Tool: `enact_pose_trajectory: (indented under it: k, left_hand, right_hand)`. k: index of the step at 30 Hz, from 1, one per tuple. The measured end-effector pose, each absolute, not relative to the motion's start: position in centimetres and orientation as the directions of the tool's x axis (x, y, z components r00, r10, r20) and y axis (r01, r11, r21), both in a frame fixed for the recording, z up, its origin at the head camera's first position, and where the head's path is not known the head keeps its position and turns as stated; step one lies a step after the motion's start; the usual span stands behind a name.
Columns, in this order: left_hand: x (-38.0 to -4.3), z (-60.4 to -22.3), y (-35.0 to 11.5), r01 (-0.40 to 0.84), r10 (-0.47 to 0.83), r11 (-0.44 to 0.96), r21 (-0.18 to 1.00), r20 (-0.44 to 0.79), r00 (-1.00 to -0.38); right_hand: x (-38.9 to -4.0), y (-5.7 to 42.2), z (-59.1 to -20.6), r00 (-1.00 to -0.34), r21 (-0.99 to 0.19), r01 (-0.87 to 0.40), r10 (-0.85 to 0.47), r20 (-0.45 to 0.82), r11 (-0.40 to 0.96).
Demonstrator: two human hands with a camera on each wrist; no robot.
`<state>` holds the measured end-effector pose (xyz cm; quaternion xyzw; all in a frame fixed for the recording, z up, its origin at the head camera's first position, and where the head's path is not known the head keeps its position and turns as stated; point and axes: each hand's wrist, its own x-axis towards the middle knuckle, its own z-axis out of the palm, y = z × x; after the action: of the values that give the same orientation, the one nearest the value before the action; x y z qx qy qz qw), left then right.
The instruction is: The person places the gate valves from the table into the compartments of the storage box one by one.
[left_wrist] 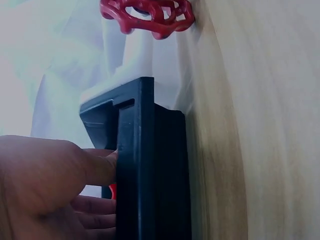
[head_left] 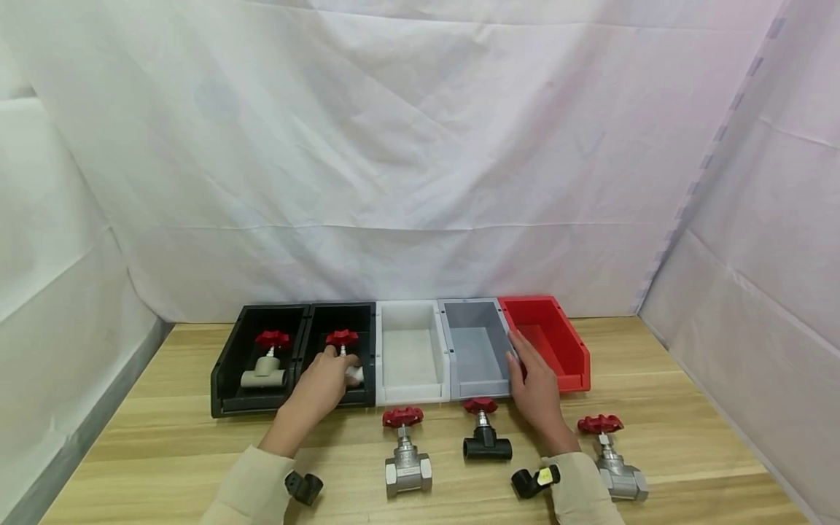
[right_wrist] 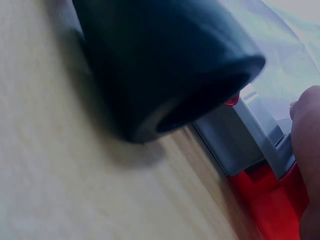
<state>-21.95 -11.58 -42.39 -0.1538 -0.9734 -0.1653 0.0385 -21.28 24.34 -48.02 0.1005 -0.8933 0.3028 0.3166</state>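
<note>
My left hand (head_left: 328,380) reaches into the second black bin (head_left: 370,394) from the left. There it holds a white valve (head_left: 355,374) with a red handwheel (head_left: 342,337), thumb and fingers about its body. In the left wrist view the fingertips of the left hand (left_wrist: 50,185) are hidden behind the bin's front wall. My right hand (head_left: 537,383) rests, fingers extended, along the shared edge of the grey bin (head_left: 477,389) and the red bin (head_left: 574,382). In the right wrist view only part of the right hand (right_wrist: 309,145) shows.
A beige valve (head_left: 265,373) lies in the leftmost black bin (head_left: 226,407). The white bin (head_left: 412,395) stands mid-row. In front lie a metal valve (head_left: 407,468), a black valve (head_left: 487,444) and another metal valve (head_left: 620,475) beside the right forearm. White cloth (head_left: 420,146) hangs behind.
</note>
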Motion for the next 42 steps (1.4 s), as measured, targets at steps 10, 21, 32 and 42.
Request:
enact_pose_trajectory:
  k: [10, 21, 32, 42]
  left_hand:
    - [-19.8, -41.6, -11.7, 0.378, 0.285, 0.876, 0.299, 0.313, -0.906]
    - [-18.0, -41.4, -11.7, 0.444, 0.292, 0.846, 0.294, 0.441, -0.848]
    - [-16.3, -41.3, -11.2, 0.487, 0.319, 0.817, 0.309, 0.461, -0.828]
    - [-15.0, -40.8, -10.2, 0.541, 0.380, 0.775, 0.327, 0.442, -0.813]
  right_hand:
    - [-21.3, 24.3, -47.9, -0.794, -0.481, -0.353, 0.015, 0.608, 0.803]
    - [-21.2, 24.3, -47.8, -0.794, -0.483, -0.353, 0.016, 0.607, 0.801]
    - [-21.2, 24.3, -47.9, -0.799, -0.480, -0.345, 0.016, 0.601, 0.806]
    - [-21.2, 24.3, -47.8, -0.800, -0.483, -0.345, 0.017, 0.599, 0.805]
